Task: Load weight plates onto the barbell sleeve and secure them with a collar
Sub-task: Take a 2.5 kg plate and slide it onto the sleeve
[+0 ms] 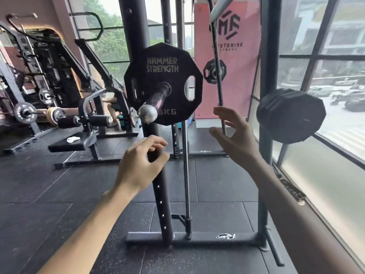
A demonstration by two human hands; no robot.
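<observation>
A black plate [164, 76] marked HAMMER STRENGTH sits on the sleeve [156, 99], pushed well back from the sleeve's round steel end. Both hands hover below it, touching nothing. The left hand [138, 167] has loosely curled fingers in front of the rack post [161, 194], while the right hand [235, 137] is spread with its palm inward. To the right, a stack of plates [290, 115] hangs on the rack, and a pink banner [237, 91] stands behind.
</observation>
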